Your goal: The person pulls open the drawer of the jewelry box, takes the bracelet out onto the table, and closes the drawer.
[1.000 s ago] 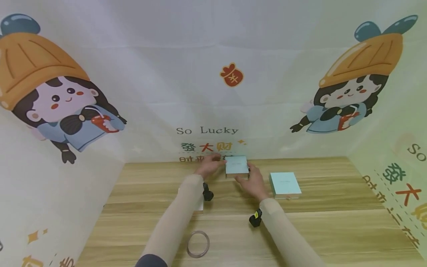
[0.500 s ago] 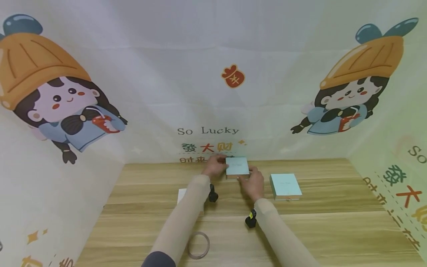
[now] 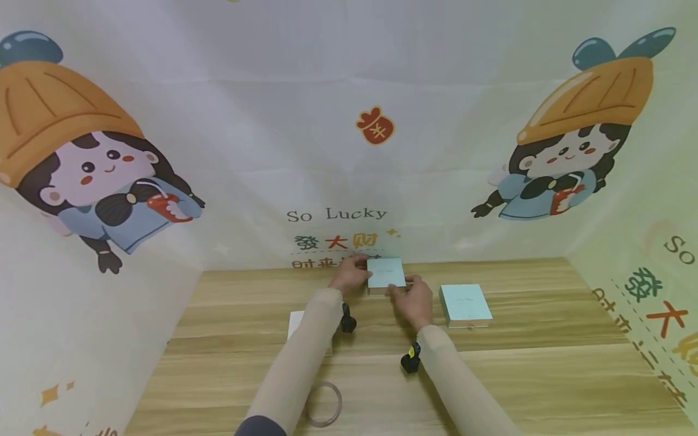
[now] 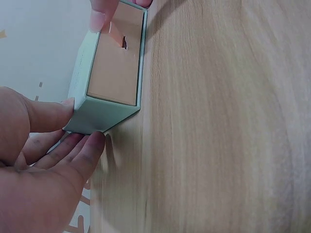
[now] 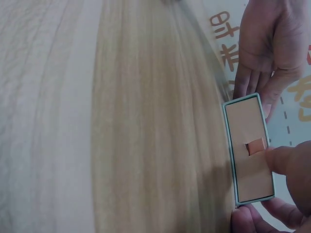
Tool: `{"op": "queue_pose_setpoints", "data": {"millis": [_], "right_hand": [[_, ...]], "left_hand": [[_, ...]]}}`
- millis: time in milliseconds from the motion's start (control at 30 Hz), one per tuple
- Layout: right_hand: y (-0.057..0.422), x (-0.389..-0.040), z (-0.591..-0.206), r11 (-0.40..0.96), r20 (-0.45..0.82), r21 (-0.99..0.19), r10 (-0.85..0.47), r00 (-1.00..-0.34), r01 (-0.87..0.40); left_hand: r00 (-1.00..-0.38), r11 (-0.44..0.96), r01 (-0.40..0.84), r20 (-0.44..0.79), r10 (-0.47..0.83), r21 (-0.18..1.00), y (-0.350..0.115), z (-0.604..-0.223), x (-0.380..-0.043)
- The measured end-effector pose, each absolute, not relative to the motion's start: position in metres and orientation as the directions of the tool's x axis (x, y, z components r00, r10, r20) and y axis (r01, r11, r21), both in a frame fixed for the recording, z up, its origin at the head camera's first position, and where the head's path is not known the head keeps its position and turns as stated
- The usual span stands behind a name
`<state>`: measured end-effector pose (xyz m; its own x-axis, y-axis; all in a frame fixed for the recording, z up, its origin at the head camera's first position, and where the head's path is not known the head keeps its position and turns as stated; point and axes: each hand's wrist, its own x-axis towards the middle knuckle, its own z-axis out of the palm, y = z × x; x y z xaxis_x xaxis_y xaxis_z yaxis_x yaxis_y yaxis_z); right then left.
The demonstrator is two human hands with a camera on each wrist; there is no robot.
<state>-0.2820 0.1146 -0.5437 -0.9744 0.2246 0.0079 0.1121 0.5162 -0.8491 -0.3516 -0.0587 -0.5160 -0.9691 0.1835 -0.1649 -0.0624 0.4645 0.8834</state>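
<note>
A pale blue drawer-style gift box [image 3: 385,272] lies on the wooden table against the back wall, between both hands. My left hand [image 3: 351,275] grips its left end, thumb on the top edge and fingertips low on the side, as the left wrist view shows. My right hand [image 3: 417,304] holds the opposite end, fingers along the side and thumb at the top front edge. The tan drawer front [image 4: 114,73] sits flush inside the sleeve. An orange ribbon tab [image 5: 256,146] sticks out of its slot, right beside the right thumb.
A second pale blue box [image 3: 466,303] lies to the right. Partly hidden under the left forearm is a white box [image 3: 295,321]. A greyish-pink bangle [image 3: 340,402] lies near the front. A printed cloth wall [image 3: 262,181] encloses the table at the back and sides.
The left hand and forearm have shifted right, closer against the box, uncovering more of the white box. The right wrist has moved slightly left. The gift box stays nearly in place.
</note>
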Motion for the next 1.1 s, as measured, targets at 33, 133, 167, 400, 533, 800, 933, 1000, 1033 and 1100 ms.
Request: {"op": "queue_pose_setpoints", "data": {"millis": [33, 133, 167, 400, 533, 800, 933, 1000, 1033, 1100], "right_hand": [[0.115, -0.282, -0.543, 0.517, 0.013, -0.849, 0.230, -0.973, 0.110], [0.114, -0.283, -0.541, 0.512, 0.019, -0.853, 0.235, -0.972, 0.107], [0.114, -0.282, -0.541, 0.513, 0.021, -0.852, 0.231, -0.973, 0.104], [0.116, -0.282, -0.538, 0.481, -0.024, -0.866, 0.231, -0.973, 0.136], [0.118, -0.282, -0.537, 0.463, -0.030, -0.876, 0.231, -0.973, 0.137], [0.120, -0.282, -0.536, 0.432, -0.050, -0.891, 0.222, -0.974, 0.144], [0.122, -0.283, -0.534, 0.416, -0.062, -0.898, 0.200, -0.978, 0.142], [0.124, -0.283, -0.533, 0.422, -0.071, -0.896, 0.173, -0.982, 0.139], [0.125, -0.284, -0.532, 0.426, -0.076, -0.894, 0.160, -0.984, 0.139], [0.128, -0.285, -0.530, 0.446, -0.080, -0.885, 0.132, -0.988, 0.131]], "left_hand": [[-0.969, 0.465, -0.065, -0.168, 0.183, 0.883, -0.058, -0.516, -0.352], [-0.969, 0.464, -0.063, -0.166, 0.184, 0.884, -0.059, -0.515, -0.352], [-0.969, 0.462, -0.060, -0.163, 0.186, 0.885, -0.060, -0.515, -0.351], [-0.968, 0.464, -0.030, -0.141, 0.207, 0.885, -0.065, -0.513, -0.349], [-0.968, 0.479, -0.036, -0.149, 0.200, 0.877, -0.068, -0.514, -0.348], [-0.970, 0.562, 0.019, -0.120, 0.210, 0.827, -0.074, -0.516, -0.347], [-0.971, 0.597, 0.032, -0.115, 0.207, 0.802, -0.077, -0.514, -0.342], [-0.973, 0.619, 0.042, -0.108, 0.203, 0.784, -0.078, -0.513, -0.339], [-0.974, 0.626, 0.048, -0.101, 0.201, 0.778, -0.078, -0.513, -0.337], [-0.976, 0.636, 0.066, -0.084, 0.203, 0.768, -0.079, -0.511, -0.333]]}}
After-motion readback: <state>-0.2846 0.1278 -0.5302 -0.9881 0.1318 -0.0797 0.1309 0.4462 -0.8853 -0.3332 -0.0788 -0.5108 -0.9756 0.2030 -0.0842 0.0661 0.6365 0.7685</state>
